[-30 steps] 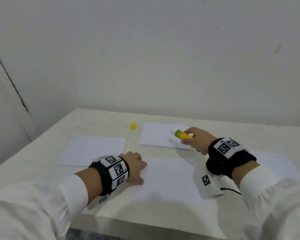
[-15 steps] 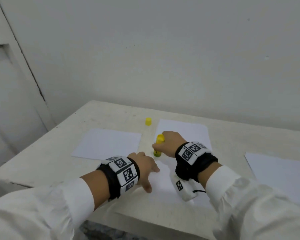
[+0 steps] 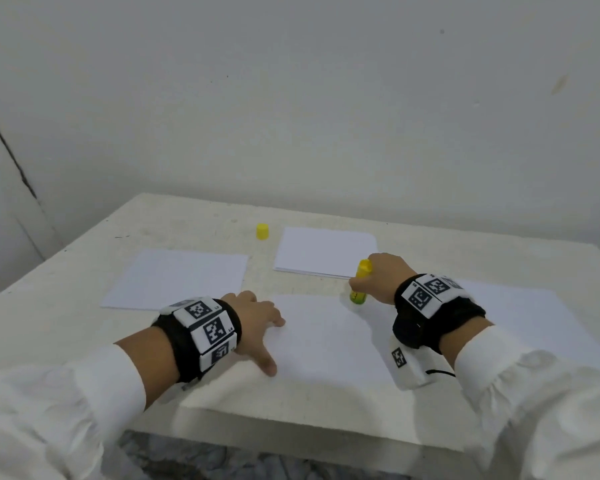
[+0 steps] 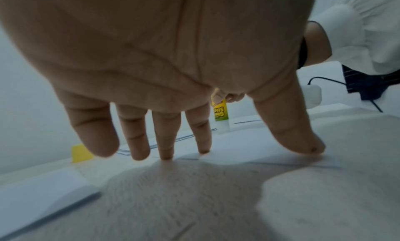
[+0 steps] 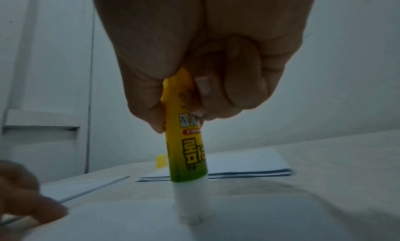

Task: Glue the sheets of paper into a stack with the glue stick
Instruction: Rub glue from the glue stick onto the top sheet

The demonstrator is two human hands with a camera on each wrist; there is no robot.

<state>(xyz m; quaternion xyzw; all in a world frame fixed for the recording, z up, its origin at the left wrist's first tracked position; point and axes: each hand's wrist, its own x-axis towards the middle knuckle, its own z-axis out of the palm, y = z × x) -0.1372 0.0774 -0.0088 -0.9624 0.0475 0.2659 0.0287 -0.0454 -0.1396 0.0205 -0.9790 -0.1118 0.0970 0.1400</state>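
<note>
Upright glue stick [image 3: 359,284] on sheet [image 3: 326,344]

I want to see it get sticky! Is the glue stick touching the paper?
Touching. The right wrist view shows the yellow-green glue stick standing with its white tip pressed onto the white paper sheet.

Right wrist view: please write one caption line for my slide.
Right hand grips the upright glue stick, its white tip pressed on the paper sheet.

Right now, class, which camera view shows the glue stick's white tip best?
The right wrist view: the glue stick stands upright, its white tip on the sheet. The head view shows it small, in the right hand; the left wrist view glimpses it between fingers.
</note>
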